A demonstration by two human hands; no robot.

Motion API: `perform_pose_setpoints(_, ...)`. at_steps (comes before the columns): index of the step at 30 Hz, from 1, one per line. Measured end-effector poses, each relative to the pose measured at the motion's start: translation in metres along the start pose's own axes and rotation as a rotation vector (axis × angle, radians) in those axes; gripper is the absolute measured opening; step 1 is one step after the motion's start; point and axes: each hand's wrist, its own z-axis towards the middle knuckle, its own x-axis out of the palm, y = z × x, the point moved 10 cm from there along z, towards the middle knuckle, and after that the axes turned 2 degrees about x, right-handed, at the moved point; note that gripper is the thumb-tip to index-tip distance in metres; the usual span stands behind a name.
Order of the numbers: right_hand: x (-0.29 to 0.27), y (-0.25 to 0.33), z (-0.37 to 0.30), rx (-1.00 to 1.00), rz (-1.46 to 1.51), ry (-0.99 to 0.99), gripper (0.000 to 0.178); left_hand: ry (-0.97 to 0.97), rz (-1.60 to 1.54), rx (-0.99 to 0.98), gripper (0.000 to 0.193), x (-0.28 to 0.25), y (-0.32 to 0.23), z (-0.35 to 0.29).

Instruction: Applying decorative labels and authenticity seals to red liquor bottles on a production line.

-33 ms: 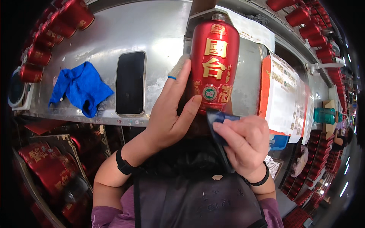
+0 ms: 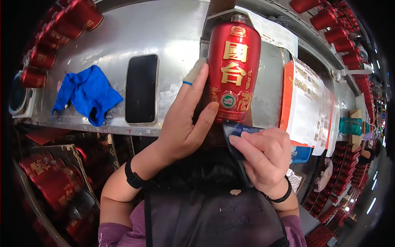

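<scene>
A red glass bottle (image 2: 233,53) with raised gold characters, a small round green-and-white emblem and a bare clear neck lies or leans with its mouth away from me. My left hand (image 2: 187,111) grips its left side, thumb on the lower front; a pale finger cot with a blue rim covers one fingertip. The rest of those fingers are hidden behind the glass. Between thumb and fingers, my right hand (image 2: 265,154) pinches a thin dark blue flat piece (image 2: 236,138), perhaps a scraper or folded film. Its upper edge meets the bottle's base.
A black phone (image 2: 141,88) and a crumpled blue cloth (image 2: 88,94) lie on the metal table (image 2: 135,24). Printed sheets (image 2: 308,99) are at the right. Red cups (image 2: 43,57) line the far left, and a crate of red bottles (image 2: 51,173) stands below the table edge.
The blue piece's upper edge has shifted very slightly left along the bottle's base. Both hands keep their grips and the bottle stays almost where it was.
</scene>
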Motion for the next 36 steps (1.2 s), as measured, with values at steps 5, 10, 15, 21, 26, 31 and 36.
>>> perform_pose_setpoints(5,-0.005,-0.004,0.004,0.035,0.044,0.028,0.042,-0.05,0.005,0.059,0.061,-0.004,0.002,-0.003)
perform_pose_setpoints(10,-0.003,-0.013,0.006,0.081,0.014,-0.022,0.041,-0.058,-0.026,0.034,0.06,-0.003,0.003,-0.003)
perform_pose_setpoints(15,0.002,-0.008,0.003,0.072,0.019,0.024,0.042,-0.035,-0.075,-0.003,0.063,-0.001,0.007,-0.004)
perform_pose_setpoints(21,-0.008,-0.018,-0.001,0.158,0.1,-0.003,0.034,-0.029,-0.096,0.034,0.075,-0.003,0.013,-0.007)
perform_pose_setpoints(26,-0.022,-0.036,-0.012,0.33,0.103,-0.12,0.029,-0.041,-0.066,0.013,0.077,0.0,0.008,-0.008)
perform_pose_setpoints(31,-0.021,-0.039,-0.015,0.349,0.075,-0.139,0.029,-0.105,-0.076,0.049,0.071,-0.004,0.009,-0.006)
perform_pose_setpoints(36,-0.017,-0.041,-0.015,0.378,0.087,-0.137,0.029,-0.082,0.013,0.085,0.073,-0.004,0.022,-0.006)
